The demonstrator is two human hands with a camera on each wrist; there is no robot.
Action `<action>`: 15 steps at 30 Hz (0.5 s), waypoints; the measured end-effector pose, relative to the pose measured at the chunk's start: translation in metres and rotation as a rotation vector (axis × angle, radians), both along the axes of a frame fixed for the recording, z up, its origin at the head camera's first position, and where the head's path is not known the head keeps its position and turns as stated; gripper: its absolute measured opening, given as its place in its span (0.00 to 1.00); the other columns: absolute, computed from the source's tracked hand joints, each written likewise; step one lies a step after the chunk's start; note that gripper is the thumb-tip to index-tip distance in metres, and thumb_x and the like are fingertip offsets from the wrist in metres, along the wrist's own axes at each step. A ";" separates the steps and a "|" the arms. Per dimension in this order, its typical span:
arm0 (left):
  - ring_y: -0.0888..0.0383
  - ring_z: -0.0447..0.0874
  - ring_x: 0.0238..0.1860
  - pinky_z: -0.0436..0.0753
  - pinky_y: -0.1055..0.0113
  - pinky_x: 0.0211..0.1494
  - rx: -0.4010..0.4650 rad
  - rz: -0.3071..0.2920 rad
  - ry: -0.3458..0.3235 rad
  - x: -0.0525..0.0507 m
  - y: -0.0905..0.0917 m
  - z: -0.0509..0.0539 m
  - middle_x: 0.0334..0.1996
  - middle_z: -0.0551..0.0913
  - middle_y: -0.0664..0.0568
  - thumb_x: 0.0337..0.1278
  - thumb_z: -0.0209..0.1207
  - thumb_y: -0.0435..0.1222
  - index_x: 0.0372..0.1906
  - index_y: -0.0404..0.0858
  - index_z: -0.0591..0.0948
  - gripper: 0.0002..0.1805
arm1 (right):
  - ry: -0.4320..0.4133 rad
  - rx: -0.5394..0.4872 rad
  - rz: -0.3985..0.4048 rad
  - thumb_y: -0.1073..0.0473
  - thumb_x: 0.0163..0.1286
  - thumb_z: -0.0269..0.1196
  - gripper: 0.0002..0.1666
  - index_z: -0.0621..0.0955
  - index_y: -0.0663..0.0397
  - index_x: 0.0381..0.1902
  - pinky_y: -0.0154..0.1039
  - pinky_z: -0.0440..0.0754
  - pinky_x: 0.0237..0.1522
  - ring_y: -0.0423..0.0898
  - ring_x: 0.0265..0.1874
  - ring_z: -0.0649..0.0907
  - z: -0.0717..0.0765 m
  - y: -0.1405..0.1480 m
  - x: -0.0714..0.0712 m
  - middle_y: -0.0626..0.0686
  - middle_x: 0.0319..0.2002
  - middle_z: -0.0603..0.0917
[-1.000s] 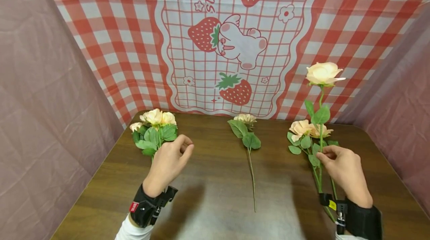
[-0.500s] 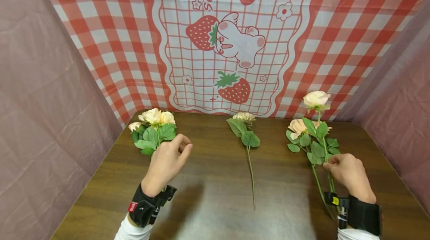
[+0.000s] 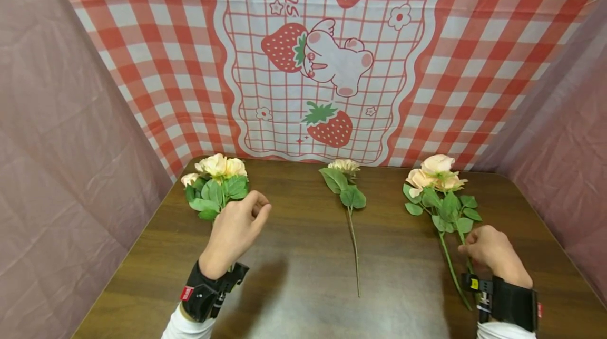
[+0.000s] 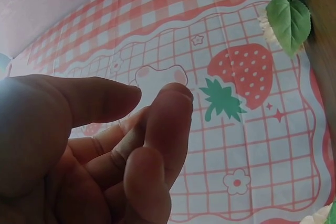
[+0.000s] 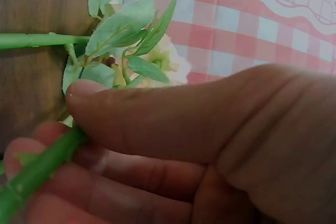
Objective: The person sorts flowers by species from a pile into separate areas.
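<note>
My right hand (image 3: 495,254) pinches the green stem of a pale peach rose (image 3: 437,164) at the table's right; its bloom overlaps other peach blooms there. In the right wrist view the thumb and fingers of my right hand (image 5: 152,145) lie round the thick stem (image 5: 37,174). Loosely curled and holding nothing, my left hand (image 3: 234,233) hovers by the left bunch of cream flowers (image 3: 218,166); the left wrist view shows the left hand (image 4: 115,145) with a gap between thumb and fingers. A single flower (image 3: 353,196) lies mid-table, stem toward me.
The brown wooden table (image 3: 303,254) ends at a red-and-white checked cloth (image 3: 166,59) with strawberry prints behind it. Pinkish curtains (image 3: 71,144) hang at both sides. A second green stem (image 3: 450,268) lies just left of my right hand.
The rose in my right hand has tipped down from upright onto the other right-hand flowers, and that hand has moved lower and slightly right. My left hand has barely moved.
</note>
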State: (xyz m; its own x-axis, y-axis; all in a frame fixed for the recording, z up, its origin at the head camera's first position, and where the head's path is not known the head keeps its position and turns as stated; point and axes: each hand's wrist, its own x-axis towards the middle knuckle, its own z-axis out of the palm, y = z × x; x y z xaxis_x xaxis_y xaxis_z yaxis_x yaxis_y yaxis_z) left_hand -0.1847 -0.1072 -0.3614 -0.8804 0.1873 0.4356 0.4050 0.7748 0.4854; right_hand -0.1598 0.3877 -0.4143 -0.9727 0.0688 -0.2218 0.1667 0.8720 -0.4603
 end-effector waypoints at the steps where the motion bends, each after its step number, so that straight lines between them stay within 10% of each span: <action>1: 0.66 0.78 0.21 0.75 0.66 0.23 0.000 0.003 -0.002 0.000 -0.001 0.000 0.24 0.85 0.59 0.66 0.61 0.40 0.36 0.42 0.82 0.06 | -0.025 -0.016 -0.005 0.63 0.66 0.64 0.25 0.66 0.47 0.13 0.39 0.67 0.22 0.42 0.13 0.69 -0.001 0.000 -0.001 0.45 0.11 0.66; 15: 0.65 0.77 0.20 0.73 0.66 0.21 -0.030 0.061 -0.022 0.001 -0.012 -0.004 0.24 0.85 0.58 0.65 0.61 0.37 0.36 0.44 0.82 0.03 | -0.145 -0.074 -0.026 0.54 0.73 0.56 0.22 0.71 0.50 0.16 0.40 0.69 0.21 0.42 0.13 0.69 0.000 -0.004 -0.007 0.46 0.13 0.70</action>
State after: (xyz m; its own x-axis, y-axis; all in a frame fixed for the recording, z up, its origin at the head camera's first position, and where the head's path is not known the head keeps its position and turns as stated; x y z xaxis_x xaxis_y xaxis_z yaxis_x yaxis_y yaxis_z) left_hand -0.1837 -0.1190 -0.3654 -0.9000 0.1454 0.4109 0.3459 0.8119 0.4703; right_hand -0.1665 0.3837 -0.4144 -0.9281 0.0721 -0.3653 0.2584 0.8311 -0.4924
